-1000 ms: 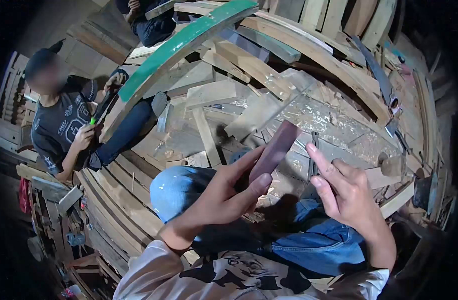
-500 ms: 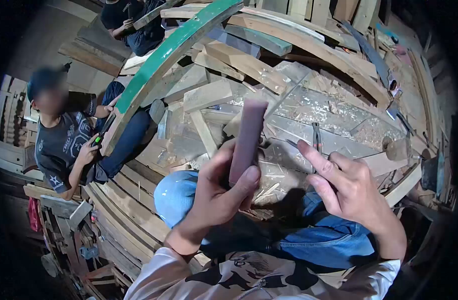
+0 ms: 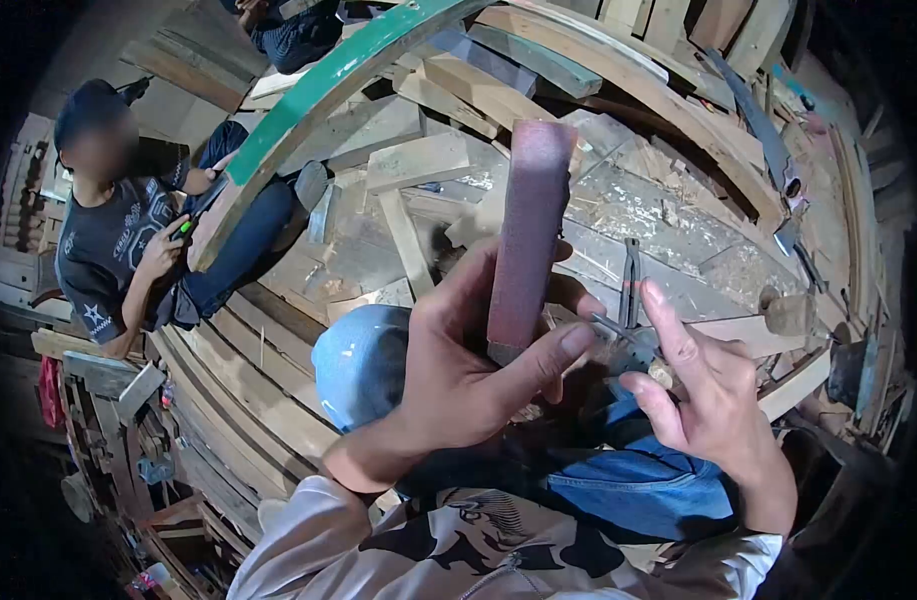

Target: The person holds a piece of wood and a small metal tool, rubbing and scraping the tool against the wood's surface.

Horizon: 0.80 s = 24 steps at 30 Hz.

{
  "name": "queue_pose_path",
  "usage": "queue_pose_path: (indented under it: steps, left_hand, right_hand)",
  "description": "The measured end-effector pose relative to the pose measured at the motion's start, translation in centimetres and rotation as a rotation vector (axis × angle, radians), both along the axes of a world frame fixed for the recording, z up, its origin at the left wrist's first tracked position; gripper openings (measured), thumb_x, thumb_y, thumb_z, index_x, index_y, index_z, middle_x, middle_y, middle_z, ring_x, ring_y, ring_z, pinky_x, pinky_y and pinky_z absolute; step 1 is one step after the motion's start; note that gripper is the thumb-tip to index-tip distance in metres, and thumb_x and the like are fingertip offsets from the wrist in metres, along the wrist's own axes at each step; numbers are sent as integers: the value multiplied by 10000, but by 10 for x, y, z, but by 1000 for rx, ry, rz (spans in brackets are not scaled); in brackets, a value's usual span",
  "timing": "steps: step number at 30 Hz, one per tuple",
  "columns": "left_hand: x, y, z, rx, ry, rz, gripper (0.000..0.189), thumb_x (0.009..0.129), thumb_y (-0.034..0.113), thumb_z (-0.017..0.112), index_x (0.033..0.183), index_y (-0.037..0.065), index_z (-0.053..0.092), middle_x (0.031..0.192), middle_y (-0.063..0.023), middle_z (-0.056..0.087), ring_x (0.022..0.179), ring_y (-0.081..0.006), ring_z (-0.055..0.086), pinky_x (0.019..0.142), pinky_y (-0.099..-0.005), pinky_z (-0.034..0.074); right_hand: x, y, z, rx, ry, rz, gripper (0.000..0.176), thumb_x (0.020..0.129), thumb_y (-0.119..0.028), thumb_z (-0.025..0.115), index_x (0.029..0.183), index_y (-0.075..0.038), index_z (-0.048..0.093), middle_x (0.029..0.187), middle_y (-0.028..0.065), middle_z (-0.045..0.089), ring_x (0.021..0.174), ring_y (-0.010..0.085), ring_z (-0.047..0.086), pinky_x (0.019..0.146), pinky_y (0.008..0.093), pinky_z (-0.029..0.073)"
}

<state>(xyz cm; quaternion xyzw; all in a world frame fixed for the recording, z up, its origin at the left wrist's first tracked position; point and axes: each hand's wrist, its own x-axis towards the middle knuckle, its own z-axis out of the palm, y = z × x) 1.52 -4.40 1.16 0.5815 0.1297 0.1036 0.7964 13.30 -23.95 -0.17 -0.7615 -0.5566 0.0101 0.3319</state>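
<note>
A long reddish-brown block [image 3: 530,225] with a pale patch near its top stands upright in my left hand [image 3: 463,370], thumb and fingers around its lower part. My right hand [image 3: 713,385] is to the right, with the index finger raised and the thumb apart; its other fingers are partly hidden. Between the hands, a thin metal piece [image 3: 610,326] shows near my right thumb and index finger; whether the hand touches it is unclear. Dark-handled pliers [image 3: 630,280] lie beyond on the littered work surface [image 3: 668,235].
At left, a seated person [image 3: 118,220] holds a tool against a green-painted curved beam [image 3: 328,90]. Another person's legs [image 3: 296,38] show at the top. Curved planks [image 3: 243,380] lie at lower left. A handsaw [image 3: 753,120] and wood pieces [image 3: 418,160] lie farther off.
My left hand has raised the block, which now looks larger and nearer. My right index finger has moved right and points more upright. The view has shifted slightly.
</note>
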Motion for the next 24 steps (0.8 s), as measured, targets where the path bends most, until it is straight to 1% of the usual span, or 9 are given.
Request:
queue_pose_path:
  steps: [4, 9, 13, 16, 19, 20, 21, 22, 24]
  left_hand:
    - [0, -1, -1, -23, -2, -6, 527, 882, 20, 716, 1322, -28, 430, 1027, -112, 668, 700, -72, 619, 544, -199, 490]
    - [0, 0, -1, -34, -11, -30, 515, 887, 21, 709, 1319, -22, 432, 1022, -105, 668, 720, -65, 616, 546, -193, 488]
    - [-2, -1, -2, -51, -16, -17, 503, 888, 27, 711, 1309, -24, 441, 1020, -103, 668, 697, -66, 616, 540, -192, 485]
    - [-3, -1, 1, -79, 9, -18, 490, 893, 30, 702, 1306, -32, 446, 1020, -100, 667, 677, -68, 620, 538, -192, 487]
    - [-6, -3, 2, 104, 115, 100, 518, 883, 49, 708, 1317, -48, 443, 1022, -102, 673, 668, -75, 632, 522, -203, 490]
    - [-7, -7, -5, 178, 35, 191, 510, 870, 43, 715, 1301, -58, 460, 979, -107, 678, 627, -79, 617, 496, -203, 478]
    - [-7, -8, -5, 110, 34, 228, 474, 875, 36, 692, 1284, -66, 475, 920, -116, 676, 556, -83, 582, 456, -195, 444]
    - [-2, -11, -6, 228, 103, 318, 616, 825, 158, 719, 1333, -56, 443, 849, -80, 631, 422, -56, 420, 368, -180, 301]
    - [0, 0, -15, 336, 16, 346, 544, 907, 129, 659, 1368, -46, 427, 954, -55, 625, 471, -12, 402, 384, -152, 270]
  right_hand:
    - [0, -1, 0, 6, -3, -2, 747, 775, -189, 804, 1432, -21, 489, 643, 37, 554, 487, 162, 532, 473, 315, 470]
    - [2, 1, 0, 31, -38, 24, 761, 749, -206, 823, 1398, 27, 502, 788, 97, 681, 554, 181, 617, 530, 311, 525]
    - [1, 0, 1, 1, -32, 26, 754, 748, -205, 821, 1391, 33, 507, 804, 101, 688, 562, 188, 626, 534, 319, 529]
    - [1, 1, 1, 20, -16, 15, 734, 758, -188, 814, 1398, 7, 512, 812, 112, 690, 565, 195, 630, 535, 324, 527]
    - [3, 1, -10, 96, -34, 36, 718, 776, -173, 795, 1428, -78, 508, 824, 97, 700, 564, 194, 633, 511, 303, 554]
    - [5, 2, -20, 183, -88, 60, 719, 785, -180, 780, 1441, -102, 495, 831, 70, 703, 518, 168, 604, 457, 282, 543]
    - [11, 6, -23, 151, -60, 100, 747, 793, -186, 777, 1464, -118, 459, 784, 51, 663, 461, 140, 539, 396, 280, 500]
    - [17, 10, -16, 95, -95, 113, 761, 825, -192, 757, 1492, -104, 402, 724, 36, 590, 435, 113, 476, 370, 279, 472]
    - [37, 44, -50, 302, -32, 144, 632, 911, -282, 655, 1470, -105, 422, 653, 80, 550, 508, 199, 504, 470, 333, 480]
